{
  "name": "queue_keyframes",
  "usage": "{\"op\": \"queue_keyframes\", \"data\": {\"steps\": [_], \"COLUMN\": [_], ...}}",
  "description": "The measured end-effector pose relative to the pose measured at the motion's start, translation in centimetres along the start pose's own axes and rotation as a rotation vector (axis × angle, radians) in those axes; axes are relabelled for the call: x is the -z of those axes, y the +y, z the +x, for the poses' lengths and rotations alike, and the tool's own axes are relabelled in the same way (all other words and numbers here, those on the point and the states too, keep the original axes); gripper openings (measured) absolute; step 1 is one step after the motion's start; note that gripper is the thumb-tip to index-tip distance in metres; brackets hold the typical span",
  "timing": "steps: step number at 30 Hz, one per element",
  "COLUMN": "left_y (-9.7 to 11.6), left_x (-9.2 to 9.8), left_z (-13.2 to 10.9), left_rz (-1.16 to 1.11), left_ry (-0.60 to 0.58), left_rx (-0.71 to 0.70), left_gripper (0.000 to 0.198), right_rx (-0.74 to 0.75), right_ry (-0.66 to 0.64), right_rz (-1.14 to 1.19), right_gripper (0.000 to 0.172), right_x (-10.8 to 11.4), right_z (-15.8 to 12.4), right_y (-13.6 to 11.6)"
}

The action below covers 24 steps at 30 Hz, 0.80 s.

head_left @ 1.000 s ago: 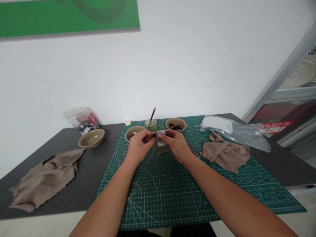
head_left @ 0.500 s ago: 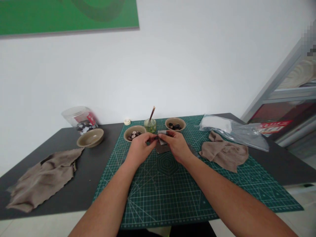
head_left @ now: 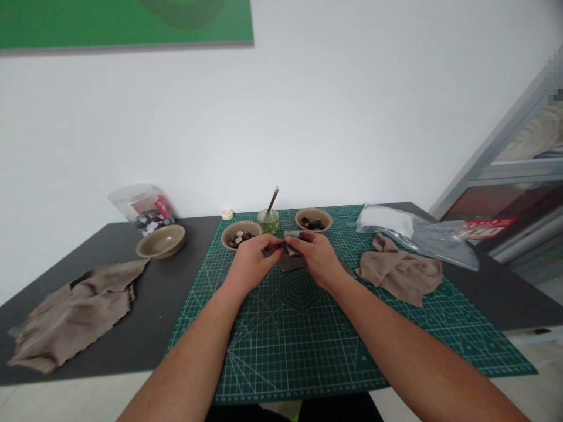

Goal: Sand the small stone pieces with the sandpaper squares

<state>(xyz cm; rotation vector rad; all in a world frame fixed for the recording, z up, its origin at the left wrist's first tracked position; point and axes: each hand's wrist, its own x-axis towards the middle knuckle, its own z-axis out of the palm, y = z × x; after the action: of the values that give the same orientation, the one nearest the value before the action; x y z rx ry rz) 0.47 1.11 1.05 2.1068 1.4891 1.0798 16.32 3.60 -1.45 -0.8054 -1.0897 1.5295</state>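
Over the middle of the green cutting mat (head_left: 308,346) my two hands meet. My left hand (head_left: 255,258) pinches a small dark piece (head_left: 281,244), mostly hidden by the fingertips. In my right hand (head_left: 317,253) is a small folded grey sheet (head_left: 292,234), possibly sandpaper, held against or very close to the dark piece. Below the fingers lies a dark brown square pad (head_left: 291,263). Just beyond my left hand stands a bowl (head_left: 225,239) of dark pieces with pale cut faces. Another bowl (head_left: 328,223) with blackish pieces sits beyond my right hand.
A glass jar (head_left: 269,223) of greenish liquid holds a brown stick (head_left: 273,198). A white cap (head_left: 227,214) lies near the wall. At left are a tan bowl (head_left: 162,243), a clear plastic jar (head_left: 132,202) and a brown cloth (head_left: 79,322). Rightward lie another cloth (head_left: 402,272) and a plastic bag (head_left: 444,243).
Both hands stay together in the same place, with only slight finger movement. The grey sheet has tilted a little against the dark piece. The camera view has shifted slightly.
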Motion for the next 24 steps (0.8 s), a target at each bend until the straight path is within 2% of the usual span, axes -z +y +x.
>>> {"op": "queue_keyframes", "data": {"steps": [5, 9, 13, 19, 24], "left_y": [-0.10, -0.22, -0.35, -0.74, -0.88], "left_x": [0.02, -0.20, -0.39, -0.57, -0.63], "left_z": [-0.04, -0.07, 0.05, 0.32, 0.29], "left_rz": [-0.038, -0.072, -0.241, -0.515, -0.555], "left_ry": [0.015, -0.035, 0.018, 0.119, 0.082], "left_rx": [0.001, -0.051, 0.032, 0.053, 0.067], "left_gripper": [0.016, 0.014, 0.012, 0.017, 0.025], "right_rx": [-0.003, 0.003, 0.036, 0.039, 0.060], "right_ry": [-0.005, 0.122, 0.186, 0.110, 0.035], "right_rz": [0.014, 0.024, 0.057, 0.075, 0.075], "right_gripper": [0.026, 0.028, 0.032, 0.039, 0.029], "right_x": [-0.01, 0.05, 0.07, -0.37, -0.49], "right_z": [0.15, 0.44, 0.32, -0.25, -0.33], "right_y": [0.02, 0.01, -0.37, -0.70, -0.69]}}
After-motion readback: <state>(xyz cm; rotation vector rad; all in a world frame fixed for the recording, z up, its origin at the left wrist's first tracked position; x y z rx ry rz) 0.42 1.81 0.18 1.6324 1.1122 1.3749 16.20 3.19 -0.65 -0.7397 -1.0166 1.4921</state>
